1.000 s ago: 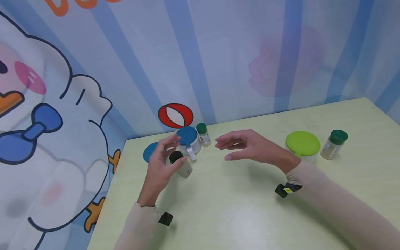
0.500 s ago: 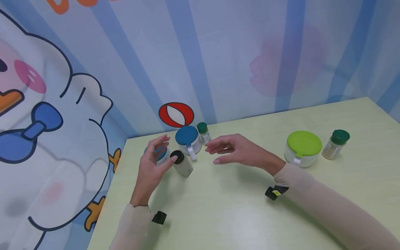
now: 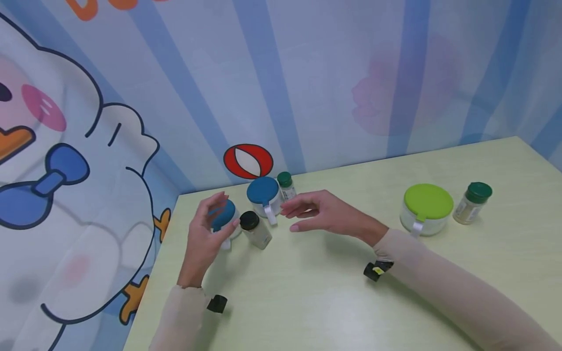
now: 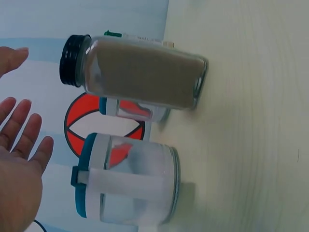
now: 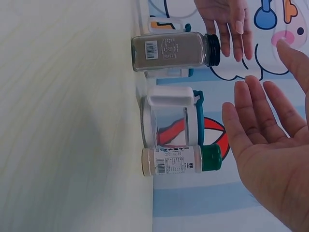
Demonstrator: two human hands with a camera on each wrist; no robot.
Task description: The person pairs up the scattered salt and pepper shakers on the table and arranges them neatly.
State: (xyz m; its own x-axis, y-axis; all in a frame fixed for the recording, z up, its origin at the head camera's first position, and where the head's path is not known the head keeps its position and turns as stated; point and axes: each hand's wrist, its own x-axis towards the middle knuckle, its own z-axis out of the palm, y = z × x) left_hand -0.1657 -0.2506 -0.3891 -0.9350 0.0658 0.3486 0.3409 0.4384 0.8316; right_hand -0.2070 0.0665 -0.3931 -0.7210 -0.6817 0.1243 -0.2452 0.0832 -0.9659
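A square glass bottle of greyish powder with a black cap stands upright on the table. My left hand hovers just left of it, fingers relaxed and holding nothing; the left wrist view shows a gap between fingers and bottle. Behind that hand, partly hidden, is one blue-lidded jar. A second blue-lidded jar with a white handle stands behind the bottle. Beside it is a small green-capped shaker, its lower part hidden by my right hand, which hangs in the air with loose, empty fingers.
On the right of the table stand a jar with a lime-green lid and another green-capped shaker. A printed cartoon backdrop rises along the back and left edges.
My left hand has moved left, away from the black-capped bottle, uncovering more of it. My right hand has shifted left toward the small shaker, and its arm no longer covers the lime-lidded jar.
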